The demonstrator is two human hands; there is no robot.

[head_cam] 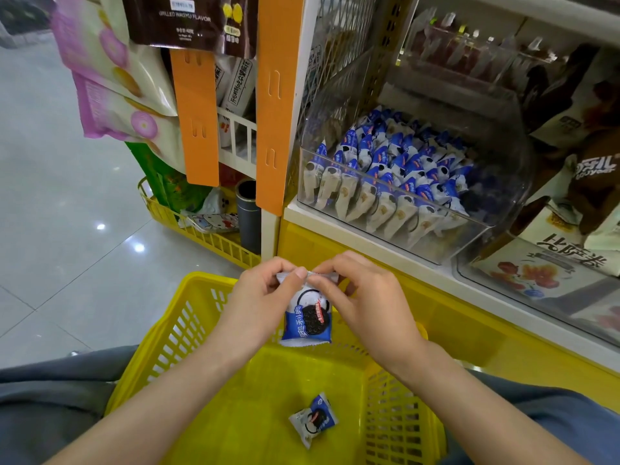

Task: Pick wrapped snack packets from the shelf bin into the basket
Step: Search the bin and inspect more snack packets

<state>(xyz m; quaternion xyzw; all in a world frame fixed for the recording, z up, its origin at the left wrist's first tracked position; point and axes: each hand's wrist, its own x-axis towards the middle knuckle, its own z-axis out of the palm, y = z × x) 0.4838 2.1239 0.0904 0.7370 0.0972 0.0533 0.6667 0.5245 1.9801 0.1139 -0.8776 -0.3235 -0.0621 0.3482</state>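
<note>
A wrapped snack packet point(307, 313), blue and white with a dark sandwich biscuit printed on it, hangs upright over the far end of the yellow basket point(174, 337), held by its crimped top seam. Both hands share it: the left hand point(265, 297) pinches the seam's left end between thumb and curled fingers, and the right hand point(365, 303) pinches the right end the same way, the two thumbs nearly meeting at the middle of the seam. The packet's lower edge is free and sits above the basket's floor, not touching it. Nearer the person, one second packet point(313, 418) of the same kind lies tilted on the basket floor, well apart from the held one. So, as I judge it, one packet is delivered, another is above the basket and needs only to be let go, and most of the picking remains to be done. Up and to the right, the clear shelf bin point(453, 243) stands on the white shelf edge, packed with rows of matching packets point(385, 169) standing on end, so there is plenty left to take. Beside the bin on the right lie larger printed snack bags point(550, 263); on the left, orange display strips point(196, 122) hang with pouches clipped on, above a low yellow wire rack point(201, 236) on the tiled floor
</note>
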